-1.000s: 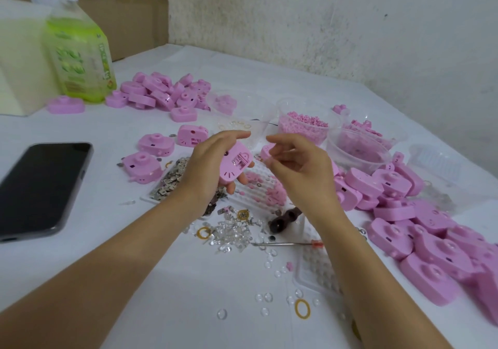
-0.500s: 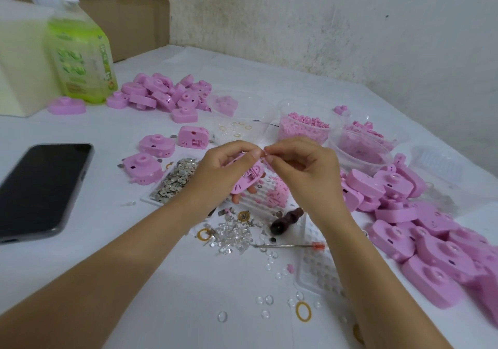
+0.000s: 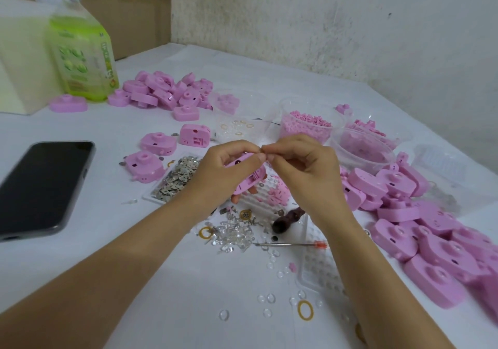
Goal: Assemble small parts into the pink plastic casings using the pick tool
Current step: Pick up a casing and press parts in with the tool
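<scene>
Left hand grips one pink casing just above the surface, right hand fingers pinched together at its top edge; what they pinch is too small to see. Risk: a tiny part slips and vanishes among the loose clear bits below, since the pick tool lies unused. White surface is crowded with casing piles, phone, green bottle; stained wall, cardboard boxes behind.

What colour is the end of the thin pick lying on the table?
The pick's end is orange-red, head view.
</scene>
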